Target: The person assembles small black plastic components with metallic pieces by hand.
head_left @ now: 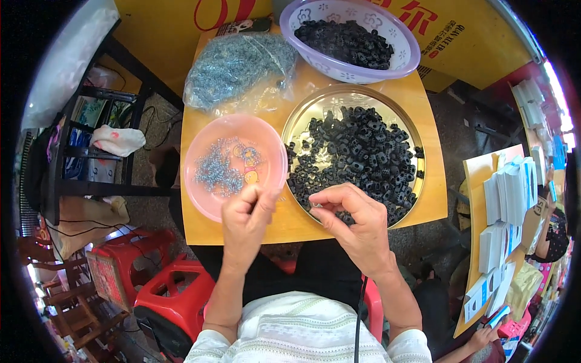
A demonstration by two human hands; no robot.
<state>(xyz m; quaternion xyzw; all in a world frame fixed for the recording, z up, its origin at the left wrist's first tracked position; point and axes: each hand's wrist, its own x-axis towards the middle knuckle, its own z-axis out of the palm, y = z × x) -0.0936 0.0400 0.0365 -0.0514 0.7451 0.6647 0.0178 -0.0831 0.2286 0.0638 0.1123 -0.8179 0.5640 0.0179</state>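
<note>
My left hand (247, 221) is closed, fingers curled and thumb pressed against them, at the near right rim of a pink bowl (209, 130). What it holds, if anything, is hidden. In the bowl lie many small silvery pieces (218, 172) that look like tiny springs. Over the near edge of a round gold tray (302, 118), my right hand (357, 227) pinches a tiny metal piece (316, 204) between thumb and forefinger. Small black plastic parts (357, 157) are heaped across the tray.
Behind the tray, a purple-rimmed basin (413, 45) holds more black parts. A clear bag (239, 66) of silvery pieces lies behind the bowl on the wooden table (433, 181). Red stools (175, 296) stand at left; a board with stacked white cards (505, 193) is at right, near another person's hand (482, 339).
</note>
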